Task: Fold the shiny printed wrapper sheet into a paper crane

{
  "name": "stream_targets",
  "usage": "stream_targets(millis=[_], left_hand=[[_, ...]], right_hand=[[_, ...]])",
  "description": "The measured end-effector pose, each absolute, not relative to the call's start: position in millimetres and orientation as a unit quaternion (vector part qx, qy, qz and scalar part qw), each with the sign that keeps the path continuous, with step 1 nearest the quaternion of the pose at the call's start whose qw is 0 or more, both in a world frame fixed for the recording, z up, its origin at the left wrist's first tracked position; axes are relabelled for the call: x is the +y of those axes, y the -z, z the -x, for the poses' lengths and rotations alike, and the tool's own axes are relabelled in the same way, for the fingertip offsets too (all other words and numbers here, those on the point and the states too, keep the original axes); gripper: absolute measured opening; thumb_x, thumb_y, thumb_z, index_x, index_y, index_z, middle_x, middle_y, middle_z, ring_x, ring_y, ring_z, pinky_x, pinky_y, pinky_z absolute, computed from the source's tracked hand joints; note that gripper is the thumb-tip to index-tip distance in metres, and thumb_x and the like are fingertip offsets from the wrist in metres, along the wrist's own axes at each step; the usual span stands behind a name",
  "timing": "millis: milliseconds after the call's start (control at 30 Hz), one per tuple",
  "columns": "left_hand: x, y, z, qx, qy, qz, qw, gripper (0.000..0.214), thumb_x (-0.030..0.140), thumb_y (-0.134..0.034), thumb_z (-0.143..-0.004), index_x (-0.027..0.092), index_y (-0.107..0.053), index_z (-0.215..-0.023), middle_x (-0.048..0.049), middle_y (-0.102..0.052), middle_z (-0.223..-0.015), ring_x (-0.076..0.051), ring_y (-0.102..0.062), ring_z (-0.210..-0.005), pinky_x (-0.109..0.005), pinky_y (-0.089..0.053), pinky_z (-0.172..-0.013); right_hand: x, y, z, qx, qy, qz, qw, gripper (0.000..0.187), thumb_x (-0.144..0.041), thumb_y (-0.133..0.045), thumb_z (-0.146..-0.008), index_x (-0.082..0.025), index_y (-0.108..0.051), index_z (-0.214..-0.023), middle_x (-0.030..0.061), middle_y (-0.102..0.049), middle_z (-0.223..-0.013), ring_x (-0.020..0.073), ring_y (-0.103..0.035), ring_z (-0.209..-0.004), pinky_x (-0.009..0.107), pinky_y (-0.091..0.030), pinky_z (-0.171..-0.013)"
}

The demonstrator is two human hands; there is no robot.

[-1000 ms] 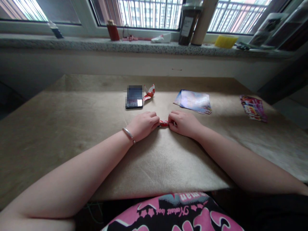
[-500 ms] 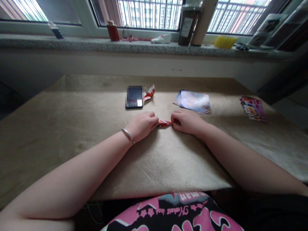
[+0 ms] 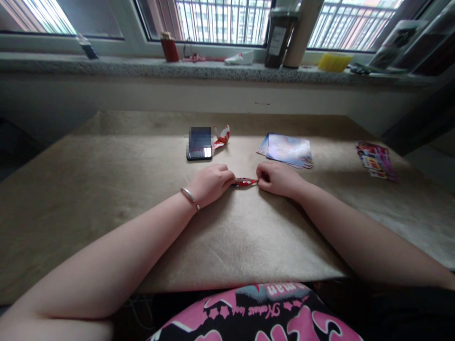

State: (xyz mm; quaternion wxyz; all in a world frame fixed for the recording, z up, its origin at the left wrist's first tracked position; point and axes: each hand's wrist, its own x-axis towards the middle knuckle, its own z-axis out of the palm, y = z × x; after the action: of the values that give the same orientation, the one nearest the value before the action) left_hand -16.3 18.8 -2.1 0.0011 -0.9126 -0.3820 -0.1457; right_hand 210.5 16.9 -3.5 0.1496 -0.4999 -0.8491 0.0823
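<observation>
Between my hands stretches a narrow red and white wrapper (image 3: 246, 182), folded or twisted into a thin strip just over the table. The fingers of my left hand (image 3: 213, 182) are closed on its left end; a silver bracelet (image 3: 190, 198) circles that wrist. My right hand (image 3: 277, 178) pinches the tip at the other end, its fingers curled in. Both ends of the strip are hidden by the fingers. Beyond the left hand lies a dark phone (image 3: 199, 143), and beside it a crumpled red and white wrapper piece (image 3: 222, 137).
Behind my right hand rests a small stack of glossy cards (image 3: 289, 149). More colourful cards (image 3: 375, 160) are fanned out at the far right of the beige-covered table (image 3: 227, 246). A stone windowsill (image 3: 124, 67) at the back carries a dark jar (image 3: 279, 40) and a yellow block (image 3: 334, 62).
My right hand has shifted slightly to the right, and a little more of the wrapper shows between the hands. The left hand has barely moved.
</observation>
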Motion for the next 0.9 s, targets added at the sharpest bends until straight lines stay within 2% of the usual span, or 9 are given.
stream_targets(millis=[100,267,433,533,633,767,900], left_hand=[[20,4,16,-0.396,0.179,0.900,-0.040,0.018,0.026,-0.049,-0.088,0.017,-0.065,-0.090,-0.0040,-0.063,-0.083,-0.013,-0.055,-0.071,-0.023,-0.037,-0.062],[22,8,16,-0.446,0.239,0.848,-0.160,0.017,0.029,-0.053,-0.085,0.018,-0.055,-0.099,0.0004,-0.064,-0.078,-0.008,-0.051,-0.058,-0.020,-0.036,-0.055],[21,9,17,-0.445,0.260,0.819,-0.254,0.009,0.024,-0.053,-0.083,0.016,-0.054,-0.088,0.0009,-0.060,-0.074,-0.005,-0.046,-0.053,-0.016,-0.033,-0.049],[20,7,16,-0.433,0.256,0.814,-0.291,0.007,0.021,-0.053,-0.081,0.016,-0.056,-0.084,0.0017,-0.059,-0.070,-0.004,-0.043,-0.049,-0.015,-0.030,-0.046],[21,7,16,-0.423,0.256,0.812,-0.309,0.011,0.019,-0.051,-0.080,0.016,-0.060,-0.085,0.0019,-0.059,-0.069,-0.005,-0.042,-0.050,-0.016,-0.031,-0.047],[23,8,17,-0.398,0.242,0.809,-0.359,0.017,0.019,-0.052,-0.077,0.015,-0.064,-0.089,-0.0003,-0.064,-0.074,-0.008,-0.051,-0.059,-0.018,-0.037,-0.053],[25,9,18,-0.375,0.205,0.822,-0.376,0.020,0.024,-0.052,-0.079,0.015,-0.066,-0.090,-0.0023,-0.066,-0.080,-0.011,-0.056,-0.070,-0.021,-0.043,-0.063]], right_hand=[[18,7,-210,-0.805,-0.135,0.545,0.194,0.004,-0.023,-0.051,-0.072,-0.020,-0.053,-0.073,-0.0001,-0.058,-0.068,0.0117,-0.048,-0.060,0.023,-0.033,-0.054],[18,9,-207,-0.771,-0.187,0.553,0.256,0.005,-0.023,-0.051,-0.074,-0.019,-0.053,-0.074,-0.0016,-0.055,-0.063,0.0109,-0.046,-0.056,0.023,-0.034,-0.053],[13,10,-201,-0.778,-0.194,0.505,0.320,0.005,-0.022,-0.054,-0.074,-0.018,-0.054,-0.078,-0.0003,-0.055,-0.072,0.0100,-0.048,-0.058,0.024,-0.039,-0.055],[10,12,-197,-0.799,-0.156,0.458,0.357,0.010,-0.021,-0.058,-0.074,-0.019,-0.058,-0.084,0.0025,-0.054,-0.084,0.0111,-0.050,-0.066,0.025,-0.043,-0.059],[7,12,-194,-0.817,-0.106,0.423,0.378,0.012,-0.021,-0.060,-0.075,-0.021,-0.060,-0.088,0.0033,-0.055,-0.087,0.0136,-0.051,-0.074,0.027,-0.044,-0.064],[5,9,-194,-0.839,-0.052,0.387,0.379,0.007,-0.024,-0.061,-0.079,-0.022,-0.063,-0.085,0.0042,-0.059,-0.088,0.0172,-0.053,-0.084,0.034,-0.044,-0.077],[4,8,-194,-0.872,-0.063,0.360,0.327,0.008,-0.028,-0.060,-0.080,-0.021,-0.065,-0.078,0.0042,-0.062,-0.082,0.0172,-0.052,-0.080,0.033,-0.043,-0.076]])
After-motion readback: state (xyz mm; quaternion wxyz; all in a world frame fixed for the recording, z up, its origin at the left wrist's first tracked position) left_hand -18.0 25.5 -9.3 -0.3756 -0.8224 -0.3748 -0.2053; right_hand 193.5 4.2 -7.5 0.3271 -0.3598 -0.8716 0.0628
